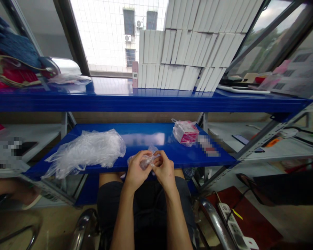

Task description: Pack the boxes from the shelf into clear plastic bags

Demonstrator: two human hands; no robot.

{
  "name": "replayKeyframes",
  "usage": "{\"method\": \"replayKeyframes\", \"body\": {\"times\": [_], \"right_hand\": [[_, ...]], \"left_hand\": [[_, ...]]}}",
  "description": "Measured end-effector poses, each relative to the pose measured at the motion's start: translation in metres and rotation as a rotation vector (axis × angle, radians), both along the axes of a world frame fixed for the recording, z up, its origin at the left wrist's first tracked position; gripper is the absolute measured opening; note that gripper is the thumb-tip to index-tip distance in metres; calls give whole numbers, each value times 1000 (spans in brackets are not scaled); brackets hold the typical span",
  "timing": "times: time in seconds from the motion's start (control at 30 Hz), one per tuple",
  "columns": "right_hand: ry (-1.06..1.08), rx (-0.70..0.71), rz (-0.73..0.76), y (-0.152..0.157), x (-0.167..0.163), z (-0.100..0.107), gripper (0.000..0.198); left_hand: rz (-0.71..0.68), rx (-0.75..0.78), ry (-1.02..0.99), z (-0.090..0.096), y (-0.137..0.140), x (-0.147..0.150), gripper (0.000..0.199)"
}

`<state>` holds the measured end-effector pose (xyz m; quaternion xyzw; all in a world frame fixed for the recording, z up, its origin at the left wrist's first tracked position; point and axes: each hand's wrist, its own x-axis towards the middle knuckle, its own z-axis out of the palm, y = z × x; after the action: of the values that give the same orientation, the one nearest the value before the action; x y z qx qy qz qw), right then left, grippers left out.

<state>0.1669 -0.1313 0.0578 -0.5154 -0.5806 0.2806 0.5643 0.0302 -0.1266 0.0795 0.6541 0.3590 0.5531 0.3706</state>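
L hand [136, 169]: grip pinched on small clear bag [146, 161], above blue shelf [135, 139] edge.
R hand [163, 167]: same bag, fingers clamped.
Risk: thin film may tear/slip w/ uneven pull; would drop to lap.

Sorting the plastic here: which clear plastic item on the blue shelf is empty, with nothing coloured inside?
The big crumpled pile of clear plastic bags at the left; the wrapped packet at the right holds pink-and-white contents.

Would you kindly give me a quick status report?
Both hands, left hand and right hand, pinch small clear bag. Plastic pile left, wrapped packet right, both apart.
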Motion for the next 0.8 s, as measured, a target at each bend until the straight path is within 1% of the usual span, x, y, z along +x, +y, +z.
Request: {"method": "replayKeyframes", "body": {"times": [0.1,0.17,0.2,0.27,0.33,0.4,0.5,0.57,0.7,0.8], "right_hand": [[-118,11,-106,0,1,-2,29],[-251,86,-167,-1,5,-1,36],[-318,135,-169,-2,8,0,43],[-410,216,-101,-1,12,0,54],[-430,235,-2,1,14,-4,56],[-395,212,17,4,12,-10,48],[-337,173,-90,8,7,-19,35],[-327,140,-155,8,3,-23,30],[-288,38,-196,8,-2,-27,29],[-258,14,-181,8,-2,-27,33]], "left_hand": [[21,68,63,2,-1,-1,39],[20,94,104,2,-1,-1,44],[10,101,126,2,-1,-2,46],[-22,107,158,2,-1,-1,48],[-45,103,150,2,0,-1,47],[-32,98,119,1,0,-1,45],[19,106,104,2,1,-2,40],[24,134,134,3,1,-2,36],[20,178,196,0,2,-3,35],[72,192,214,-6,5,-1,35]]}}
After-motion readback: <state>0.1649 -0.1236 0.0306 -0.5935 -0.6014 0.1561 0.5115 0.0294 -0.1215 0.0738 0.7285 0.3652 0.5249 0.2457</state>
